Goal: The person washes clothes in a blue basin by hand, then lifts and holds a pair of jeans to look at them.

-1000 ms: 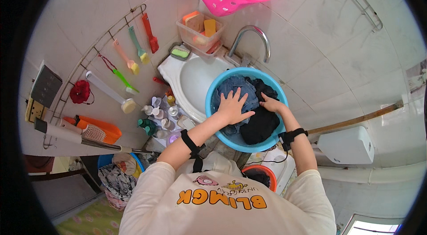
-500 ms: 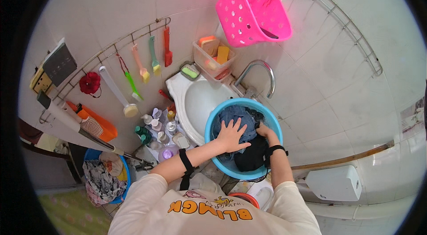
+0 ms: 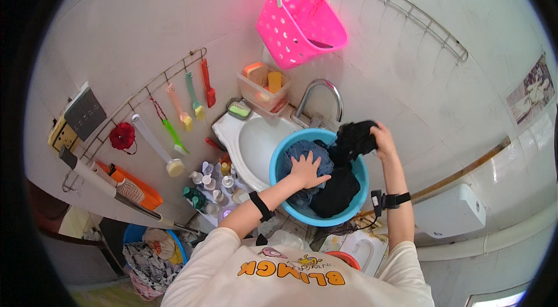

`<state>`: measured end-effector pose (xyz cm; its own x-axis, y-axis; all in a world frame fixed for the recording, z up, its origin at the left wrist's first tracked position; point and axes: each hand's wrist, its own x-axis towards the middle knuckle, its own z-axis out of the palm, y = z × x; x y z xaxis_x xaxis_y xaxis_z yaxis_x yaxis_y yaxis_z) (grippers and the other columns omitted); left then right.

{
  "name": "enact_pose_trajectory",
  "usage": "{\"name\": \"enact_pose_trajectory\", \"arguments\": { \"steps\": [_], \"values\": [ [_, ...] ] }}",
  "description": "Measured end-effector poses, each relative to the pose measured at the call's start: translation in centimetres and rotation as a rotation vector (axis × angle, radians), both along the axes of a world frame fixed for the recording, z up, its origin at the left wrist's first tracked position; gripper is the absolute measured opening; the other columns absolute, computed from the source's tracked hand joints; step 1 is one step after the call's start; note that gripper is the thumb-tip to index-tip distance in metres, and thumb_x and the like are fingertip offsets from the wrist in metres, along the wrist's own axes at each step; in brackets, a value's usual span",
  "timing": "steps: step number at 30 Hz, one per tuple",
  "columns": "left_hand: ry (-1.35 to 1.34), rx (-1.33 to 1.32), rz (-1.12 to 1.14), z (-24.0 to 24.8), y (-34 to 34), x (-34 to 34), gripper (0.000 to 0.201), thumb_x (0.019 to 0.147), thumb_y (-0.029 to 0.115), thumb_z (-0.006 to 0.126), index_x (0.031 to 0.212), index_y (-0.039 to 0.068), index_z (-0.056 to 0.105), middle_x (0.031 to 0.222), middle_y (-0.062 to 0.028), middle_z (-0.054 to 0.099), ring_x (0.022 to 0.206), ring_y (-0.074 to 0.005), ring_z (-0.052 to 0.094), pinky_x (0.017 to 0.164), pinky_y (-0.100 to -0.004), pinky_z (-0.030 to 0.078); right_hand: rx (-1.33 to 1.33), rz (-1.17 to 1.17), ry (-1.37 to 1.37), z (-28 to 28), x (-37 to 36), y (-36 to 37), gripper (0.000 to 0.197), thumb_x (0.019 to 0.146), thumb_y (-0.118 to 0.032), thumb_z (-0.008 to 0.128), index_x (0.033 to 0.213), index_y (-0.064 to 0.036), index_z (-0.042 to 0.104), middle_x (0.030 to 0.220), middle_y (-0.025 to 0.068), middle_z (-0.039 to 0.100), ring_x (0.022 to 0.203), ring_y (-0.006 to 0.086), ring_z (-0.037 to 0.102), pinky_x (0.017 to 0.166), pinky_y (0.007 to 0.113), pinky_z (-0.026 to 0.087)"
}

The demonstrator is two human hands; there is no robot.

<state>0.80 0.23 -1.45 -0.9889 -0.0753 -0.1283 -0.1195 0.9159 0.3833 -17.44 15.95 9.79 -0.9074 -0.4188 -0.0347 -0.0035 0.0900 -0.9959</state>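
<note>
My left hand point(image 3: 307, 171) lies with spread fingers on blue denim clothing point(image 3: 296, 156) inside a light blue basin point(image 3: 279, 205). Above the basin's right rim, my right hand point(image 3: 382, 139) grips a bunched black garment point(image 3: 353, 141), whose kind I cannot make out. Its lower part hangs down toward the basin. Another black cloth point(image 3: 334, 194) lies in the basin, to the right of the denim and below the raised garment. The basin stands against the right side of the white sink point(image 3: 251, 147).
A chrome faucet point(image 3: 319, 83) arches behind the basin. Pump bottles point(image 3: 209, 183) crowd the left of the sink. A pink basket point(image 3: 299, 25) hangs above, brushes point(image 3: 197, 106) hang on a rack at left. Lower left, a blue tub point(image 3: 185, 249) holds clothes. A white cistern point(image 3: 456, 211) is at right.
My right hand has risen out of the basin toward the right, lifting the black garment with it. The left hand stays spread on the denim. The view has shifted slightly.
</note>
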Motion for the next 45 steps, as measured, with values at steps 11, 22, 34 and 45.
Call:
{"name": "enact_pose_trajectory", "arguments": {
  "steps": [11, 22, 34, 45],
  "values": [
    [0.042, -0.003, 0.006, 0.3, -0.3, 0.1, 0.084, 0.079, 0.07, 0.037, 0.14, 0.011, 0.031, 0.144, -0.0229, 0.022, 0.127, -0.0432, 0.03, 0.101, -0.0609, 0.022, 0.325, 0.132, 0.201, -4.4, 0.5, -0.2, 0.037, 0.072, -0.011, 0.059, 0.107, -0.0028, 0.058, 0.093, 0.009, 0.062, 0.087, 0.0191, 0.057, 0.078, 0.029, 0.045],
    [0.12, 0.007, 0.017, 0.4, -0.2, 1.5, 0.08, 0.081, 0.066, 0.04, 0.139, 0.01, 0.031, 0.143, -0.0236, 0.023, 0.127, -0.043, 0.029, 0.1, -0.0614, 0.023, 1.336, 0.594, 0.225, -12.9, -0.7, -2.7, 0.079, 0.078, -0.04, 0.061, 0.136, 0.0012, 0.029, 0.127, 0.0272, 0.046, 0.12, 0.0351, 0.045, 0.099, 0.039, 0.037],
    [0.212, -0.026, 0.032, 0.6, 0.4, 2.4, 0.079, 0.082, 0.063, 0.042, 0.138, 0.008, 0.031, 0.141, -0.025, 0.025, 0.125, -0.0435, 0.031, 0.098, -0.062, 0.025, 1.622, 0.841, 0.295, -20.7, -4.3, -5.7, 0.058, 0.073, -0.035, 0.061, 0.116, 0.0026, 0.056, 0.123, 0.0222, 0.052, 0.112, 0.0314, 0.052, 0.094, 0.038, 0.042],
    [0.354, -0.087, 0.031, -1.1, 0.4, 4.6, 0.082, 0.08, 0.064, 0.044, 0.138, 0.007, 0.032, 0.138, -0.0271, 0.03, 0.125, -0.0449, 0.031, 0.098, -0.0621, 0.024, 1.02, 0.174, 0.845, -11.9, -0.3, -2.5, 0.045, 0.06, -0.014, 0.066, 0.105, -0.0118, 0.06, 0.088, 0.0209, 0.063, 0.085, 0.0384, 0.06, 0.074, 0.045, 0.05]
  ]
}}
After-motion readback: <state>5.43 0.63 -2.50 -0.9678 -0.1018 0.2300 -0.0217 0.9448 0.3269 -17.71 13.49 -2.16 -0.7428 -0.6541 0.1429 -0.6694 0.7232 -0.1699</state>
